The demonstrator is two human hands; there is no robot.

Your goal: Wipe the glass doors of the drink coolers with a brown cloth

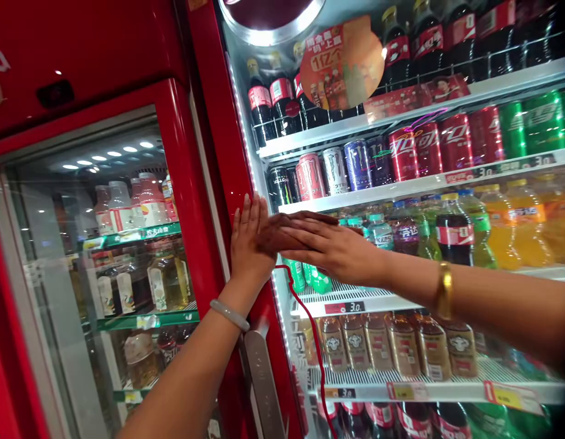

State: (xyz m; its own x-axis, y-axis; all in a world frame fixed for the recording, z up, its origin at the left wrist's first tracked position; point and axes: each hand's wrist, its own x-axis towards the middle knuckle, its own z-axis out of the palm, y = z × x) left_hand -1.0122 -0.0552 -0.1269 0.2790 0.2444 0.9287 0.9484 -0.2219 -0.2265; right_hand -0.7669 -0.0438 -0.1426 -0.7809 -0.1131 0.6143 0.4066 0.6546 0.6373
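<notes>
My left hand (252, 241) has its fingers stretched upward against the red door frame (232, 152) of a drinks fridge. A grey bangle sits on that wrist. My right hand (331, 250) reaches in from the right, fingers straight and pointing left, close to the glass door and the left hand's palm side. A gold bracelet (445, 289) is on its wrist. Between the hands lies a dark brown, hand-like shape (287, 228), which looks like a reflection in the glass. A thin red cord (312, 317) runs down from beside the hands. I see nothing held in either hand.
Behind the glass, shelves carry cola bottles (396, 46), cans (429, 146), orange drink bottles (525, 213) and brown-gold bottles (404, 344). A metal door handle (266, 384) stands below the left wrist. Another red fridge (179, 164) with bottles adjoins on the left.
</notes>
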